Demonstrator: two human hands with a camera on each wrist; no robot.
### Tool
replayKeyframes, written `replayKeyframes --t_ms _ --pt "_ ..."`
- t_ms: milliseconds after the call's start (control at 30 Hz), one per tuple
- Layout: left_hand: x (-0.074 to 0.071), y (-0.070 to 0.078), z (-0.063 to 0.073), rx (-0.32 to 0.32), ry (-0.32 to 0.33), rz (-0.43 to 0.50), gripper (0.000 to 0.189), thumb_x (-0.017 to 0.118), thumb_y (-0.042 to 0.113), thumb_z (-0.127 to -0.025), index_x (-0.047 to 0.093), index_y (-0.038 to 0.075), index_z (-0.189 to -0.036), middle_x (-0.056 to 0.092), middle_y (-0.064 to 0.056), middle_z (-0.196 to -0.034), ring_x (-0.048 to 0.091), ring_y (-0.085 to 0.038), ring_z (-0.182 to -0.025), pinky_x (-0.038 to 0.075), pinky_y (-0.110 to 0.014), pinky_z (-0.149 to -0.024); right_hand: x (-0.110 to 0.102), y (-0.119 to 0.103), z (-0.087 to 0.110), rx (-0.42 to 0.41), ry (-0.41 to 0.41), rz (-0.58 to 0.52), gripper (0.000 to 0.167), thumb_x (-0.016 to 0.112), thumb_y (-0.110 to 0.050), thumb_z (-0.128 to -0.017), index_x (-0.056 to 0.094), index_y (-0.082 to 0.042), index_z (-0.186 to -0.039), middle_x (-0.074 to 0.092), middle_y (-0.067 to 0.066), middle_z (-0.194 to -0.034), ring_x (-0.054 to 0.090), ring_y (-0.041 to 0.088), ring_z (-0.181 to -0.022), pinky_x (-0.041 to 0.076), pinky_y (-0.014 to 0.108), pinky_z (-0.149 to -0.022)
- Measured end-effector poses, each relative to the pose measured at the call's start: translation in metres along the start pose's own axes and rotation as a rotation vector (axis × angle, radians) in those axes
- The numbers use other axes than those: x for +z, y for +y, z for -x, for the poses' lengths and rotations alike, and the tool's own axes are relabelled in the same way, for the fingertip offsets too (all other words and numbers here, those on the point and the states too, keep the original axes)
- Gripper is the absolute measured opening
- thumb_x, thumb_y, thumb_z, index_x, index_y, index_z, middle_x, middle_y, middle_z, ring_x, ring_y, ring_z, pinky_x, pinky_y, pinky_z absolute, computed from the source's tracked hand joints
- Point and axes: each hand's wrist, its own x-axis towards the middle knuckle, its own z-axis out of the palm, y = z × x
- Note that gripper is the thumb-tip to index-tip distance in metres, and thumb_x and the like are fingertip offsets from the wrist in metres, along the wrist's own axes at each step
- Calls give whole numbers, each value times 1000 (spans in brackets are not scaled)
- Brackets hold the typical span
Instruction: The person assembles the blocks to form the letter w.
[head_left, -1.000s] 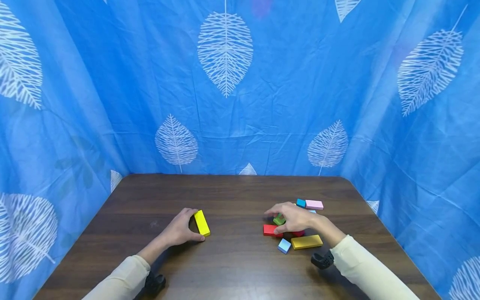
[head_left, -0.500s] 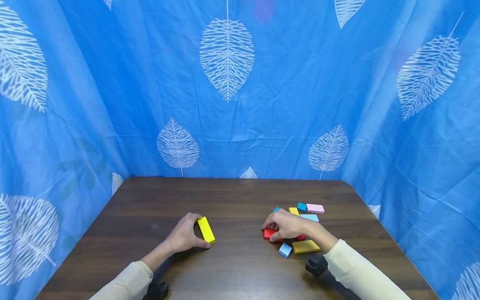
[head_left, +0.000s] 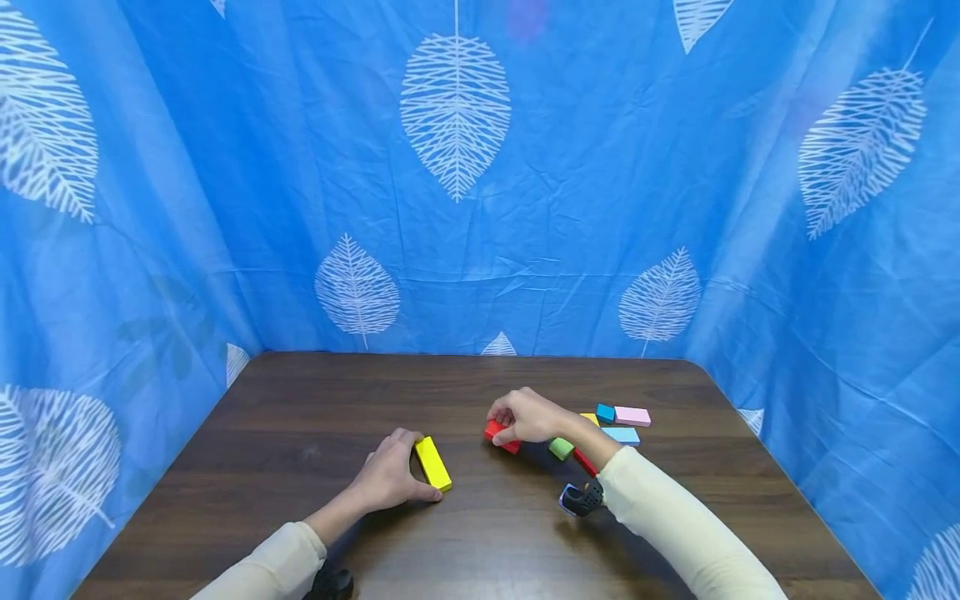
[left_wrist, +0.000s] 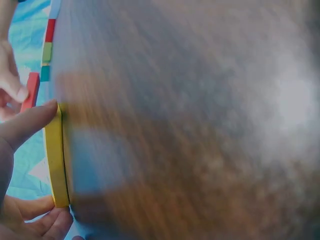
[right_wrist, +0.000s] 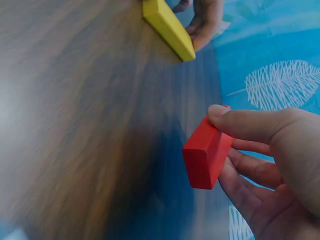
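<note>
My left hand [head_left: 392, 473] holds a long yellow block [head_left: 433, 464] by its two ends, thumb at the near end and fingers at the far one. In the left wrist view the yellow block [left_wrist: 56, 155] lies along the tabletop. My right hand [head_left: 531, 415] pinches a red block [head_left: 502, 436] between thumb and fingers, a little right of the yellow one. The right wrist view shows the red block [right_wrist: 207, 150] raised over the table and tilted, the thumb on its upper face.
Right of my right hand lie a green block [head_left: 561, 448], another red block [head_left: 585, 461], a light blue block [head_left: 621, 436], a teal block [head_left: 605, 413] and a pink block [head_left: 633, 416]. A blue leaf-patterned curtain [head_left: 480, 233] surrounds the brown table [head_left: 420, 379].
My right hand has taken hold of the red block and carried it left, away from the other blocks. My left hand has shifted slightly right with the yellow block.
</note>
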Motion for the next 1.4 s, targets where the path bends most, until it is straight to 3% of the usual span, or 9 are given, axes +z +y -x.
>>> replayKeyframes --t_ms 567,867,1000,1133,1267,1400 --pt "2 -7 0 2 -51 -61 92 95 49 -68 57 1 -136 58 -16 -131 56 -34 -115 48 -61 -98 28 -25 -71 129 75 17 30 85 -27 -87 76 -7 -107 70 -3 -89 62 11 -81 55 24 -73" --pt "0 -8 0 24 -54 -70 91 95 50 -68 57 0 -135 58 -15 -129 56 -33 -113 49 -59 -96 40 -30 -92 201 89 6 39 84 -34 -89 75 -5 -114 70 1 -94 60 13 -83 54 25 -75" --pt "0 -8 1 26 -62 -64 98 94 54 -68 55 -1 -139 57 -17 -131 56 -35 -116 48 -61 -97 35 -26 -88 181 22 -27 46 78 -38 -93 71 -6 -126 71 3 -109 63 16 -96 55 30 -87" --pt "-2 -7 2 -12 -65 6 100 93 54 -70 52 -3 -142 56 -19 -134 55 -36 -119 47 -61 -99 22 -12 -79 127 -111 -153 54 78 -27 -93 62 -7 -140 66 7 -129 61 22 -114 51 36 -100" --pt "-4 -9 2 -58 -31 102 85 93 44 -75 56 -5 -135 58 -17 -125 57 -34 -113 51 -56 -98 18 -3 -74 119 -226 -227 64 83 -14 -88 57 -7 -147 59 6 -137 56 23 -122 48 37 -103" --pt "-4 -11 -1 -84 -1 140 67 94 31 -76 61 -3 -123 59 -12 -112 58 -29 -102 53 -51 -93 20 -4 -76 83 -247 -184 63 83 -11 -88 58 -8 -145 60 5 -133 56 21 -119 48 34 -102"
